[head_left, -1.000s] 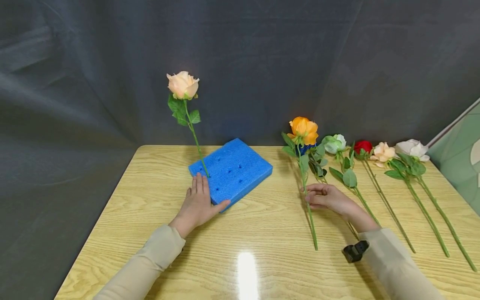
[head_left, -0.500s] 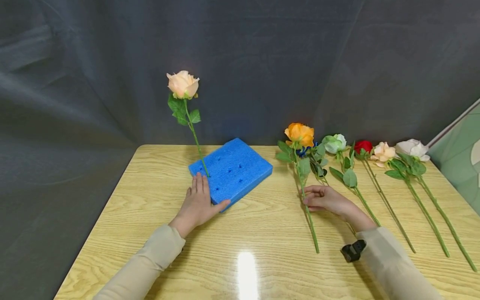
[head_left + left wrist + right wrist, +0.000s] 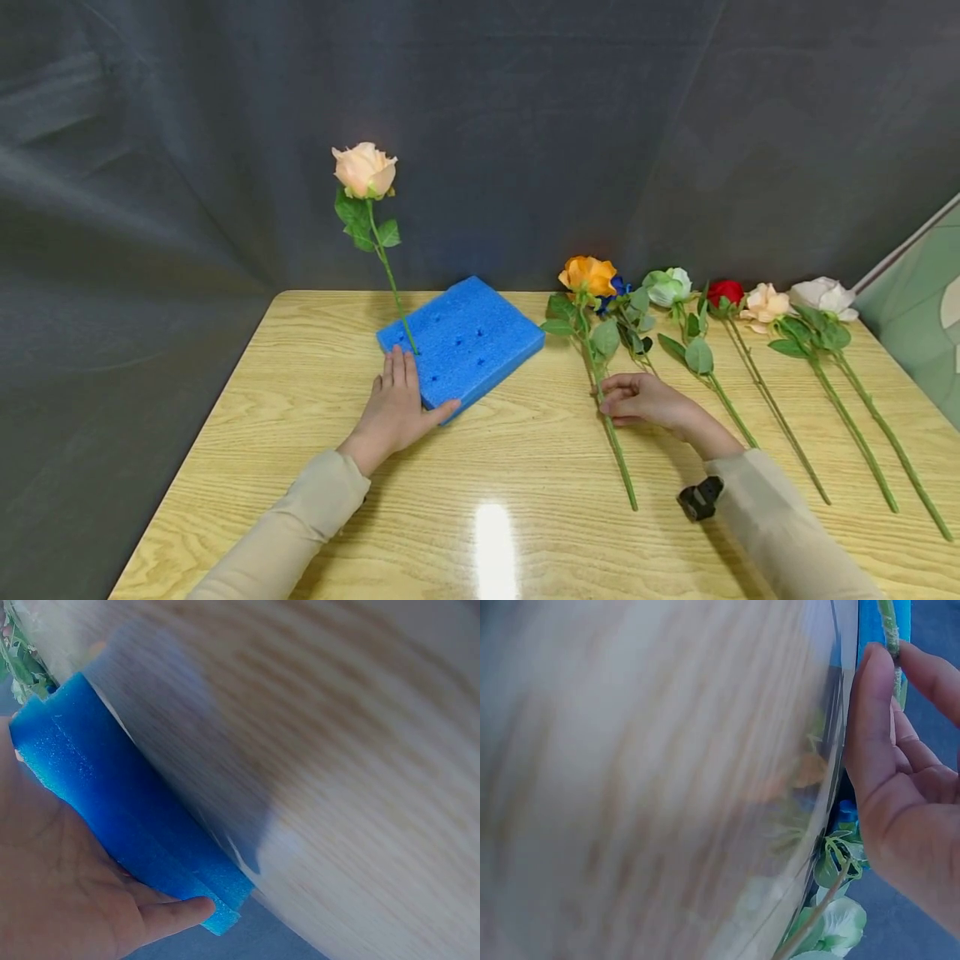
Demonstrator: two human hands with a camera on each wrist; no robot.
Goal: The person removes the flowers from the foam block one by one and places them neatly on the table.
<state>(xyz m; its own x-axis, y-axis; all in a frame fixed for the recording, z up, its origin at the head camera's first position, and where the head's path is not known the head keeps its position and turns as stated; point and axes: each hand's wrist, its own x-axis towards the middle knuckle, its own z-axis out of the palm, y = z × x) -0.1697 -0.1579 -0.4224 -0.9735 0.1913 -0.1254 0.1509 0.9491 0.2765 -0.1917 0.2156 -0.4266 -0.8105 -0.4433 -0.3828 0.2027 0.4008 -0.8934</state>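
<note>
A blue foam block [image 3: 480,333] with several small holes lies on the table, and a peach rose [image 3: 365,171] stands in it, leaning slightly left. My left hand [image 3: 393,412] rests flat against the block's near left edge, fingers straight and thumb spread along the front side; the left wrist view shows the thumb touching the foam [image 3: 135,802]. My right hand [image 3: 645,404] pinches the stem of an orange rose [image 3: 588,277] between thumb and fingers. The pinched stem [image 3: 889,626] also shows in the right wrist view. The orange rose's head points to the table's back edge.
Right of the orange rose lie a blue flower [image 3: 617,292], partly hidden, a green-white rose [image 3: 669,287], a red rose [image 3: 726,293], a peach flower [image 3: 767,305] and a white rose [image 3: 825,297]. A dark curtain [image 3: 480,142] hangs behind the wooden table [image 3: 300,375].
My right hand has shifted slightly left with the orange rose, whose head has sunk lower and to the left. My left hand and the foam block have stayed in place.
</note>
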